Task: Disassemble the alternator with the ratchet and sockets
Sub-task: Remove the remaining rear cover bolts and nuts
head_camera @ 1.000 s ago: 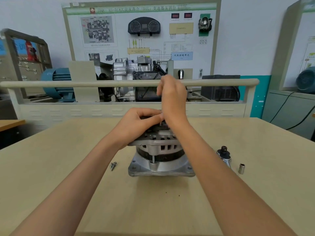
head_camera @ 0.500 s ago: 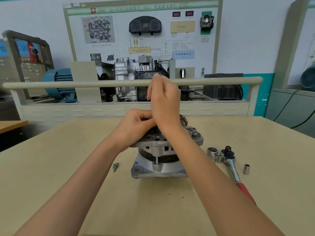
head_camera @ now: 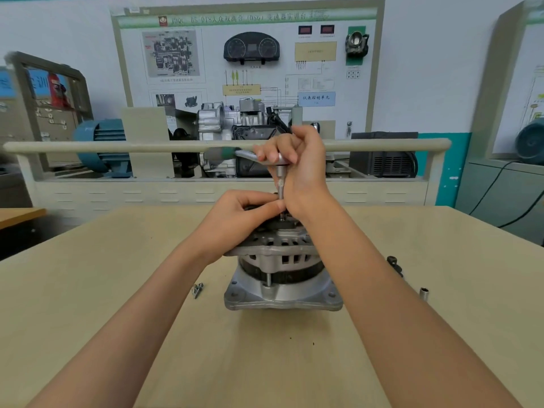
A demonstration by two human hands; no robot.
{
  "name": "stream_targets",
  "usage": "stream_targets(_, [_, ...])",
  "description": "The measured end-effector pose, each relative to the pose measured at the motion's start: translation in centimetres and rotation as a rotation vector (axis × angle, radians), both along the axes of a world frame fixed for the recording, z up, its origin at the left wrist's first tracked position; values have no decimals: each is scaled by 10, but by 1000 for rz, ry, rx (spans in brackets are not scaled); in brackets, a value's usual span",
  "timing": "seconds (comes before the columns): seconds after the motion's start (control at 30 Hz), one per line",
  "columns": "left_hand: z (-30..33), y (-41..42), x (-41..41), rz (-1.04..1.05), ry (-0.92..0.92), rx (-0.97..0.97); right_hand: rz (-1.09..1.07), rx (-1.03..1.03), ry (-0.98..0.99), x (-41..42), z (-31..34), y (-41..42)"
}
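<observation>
In the head view, the alternator point(head_camera: 282, 272) stands upright on its flat flange near the middle of the light wooden table point(head_camera: 117, 334), straight in front of the person. Both forearms reach forward from the lower corners and meet above its top.

The right hand point(head_camera: 297, 163) is raised above the alternator, with the wrist bent so that the back of the hand faces the camera. Its fingers are curled around the head of the ratchet point(head_camera: 265, 158). The handle of the ratchet points to the left, about level, and its green grip looks blurred. From the head a thin extension bar point(head_camera: 281, 187) goes straight down to the top of the alternator.

The left hand point(head_camera: 241, 216) lies lower, on the upper left part of the alternator. Its fingers are bent, and the thumb and fingertips close around the lower end of the extension bar, where it meets the housing. The socket itself is hidden behind these fingers.

On the table, left of the alternator's base, lie some small screws point(head_camera: 197, 290). On the right, past the right forearm, stands a small socket point(head_camera: 424, 293), and a dark part point(head_camera: 394, 265) shows just behind the arm; I cannot tell what it is.
</observation>
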State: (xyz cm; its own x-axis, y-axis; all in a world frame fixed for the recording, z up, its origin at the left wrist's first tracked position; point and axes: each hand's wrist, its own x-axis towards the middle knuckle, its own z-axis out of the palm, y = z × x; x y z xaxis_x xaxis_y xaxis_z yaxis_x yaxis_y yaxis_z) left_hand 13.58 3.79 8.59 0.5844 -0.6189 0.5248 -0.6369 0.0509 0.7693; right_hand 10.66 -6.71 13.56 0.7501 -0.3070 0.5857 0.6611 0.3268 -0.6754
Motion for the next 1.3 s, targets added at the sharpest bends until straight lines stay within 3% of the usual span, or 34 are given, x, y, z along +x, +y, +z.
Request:
stream_targets(0.07, [0,1,0,3,12,5,21,5,-20,0,-1,2])
stream_targets(0.13, [1,2,-2,14,9,11,-231,-118,-36,0,-6,11])
stream_targets(0.27, [0,1,3,173,-14,32,-1309,-812,-59,1,-31,26])
stream_targets(0.33, [2,0,3,185,-19,42,-1519,-901,61,2,-33,30])
stream_targets(0.4, [2,0,1,151,-30,31,-1369,-767,29,2,-26,30])
stream_targets(0.53, [2,-1,-3,67,-16,27,-589,-304,-50,0,-8,19])
stream_targets(0.67, [1,1,-2,1,30,4,-39,-4,-16,-1,-2,3])
stream_targets(0.7, [1,1,-2,-2,30,4,-23,7,-20,-2,-2,4])
stream_targets(0.77, [1,2,-4,13,23,6,-217,-93,-43,-2,-7,10])
stream_targets(0.83, [1,2,-3,84,14,20,-637,-372,-94,-5,-16,20])
stream_targets(0.9, [1,1,0,169,1,37,-1192,-752,-81,-4,-28,25])
stream_targets(0.97, [2,0,1,200,-17,40,-1485,-909,24,-4,-33,29])
stream_targets(1.07, [2,-1,-1,168,-29,16,-1337,-719,-23,-5,-26,32])
stream_targets(1.13, [2,1,-3,123,-17,26,-1018,-548,-90,-6,-17,30])
stream_targets(1.2, [1,0,-5,79,-6,26,-649,-362,-55,-6,-8,25])
stream_targets(1.3, [1,-1,-4,10,11,3,-275,-168,7,-5,-1,14])
